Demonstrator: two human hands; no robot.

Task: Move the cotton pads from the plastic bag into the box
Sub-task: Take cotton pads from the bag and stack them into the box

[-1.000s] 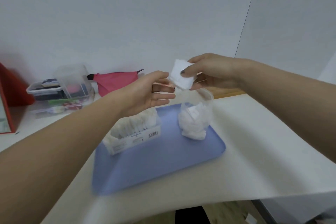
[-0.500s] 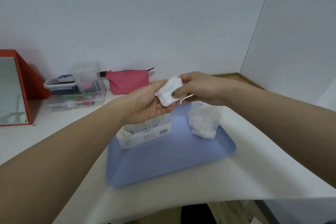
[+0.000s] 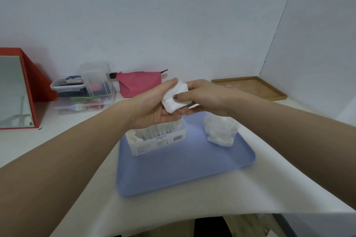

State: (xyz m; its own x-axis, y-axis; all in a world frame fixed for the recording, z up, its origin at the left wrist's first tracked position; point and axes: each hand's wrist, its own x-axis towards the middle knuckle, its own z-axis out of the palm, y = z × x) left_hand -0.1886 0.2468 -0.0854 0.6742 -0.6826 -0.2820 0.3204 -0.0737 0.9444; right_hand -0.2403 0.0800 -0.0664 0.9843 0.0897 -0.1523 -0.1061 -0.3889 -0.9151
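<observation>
White cotton, a small stack of square pads (image 3: pixel 175 98), sits pinched between my left hand (image 3: pixel 154 107) and right hand (image 3: pixel 204 96) above the clear plastic box (image 3: pixel 158 139) on the blue tray (image 3: pixel 185 169). Mid-transfer, I judge; next I must slot it in upright. The crumpled plastic bag (image 3: pixel 221 130) holds more.

One camera on the person's head looks forward and down, close over the white desk (image 3: pixel 250 188) toward the wall.
</observation>
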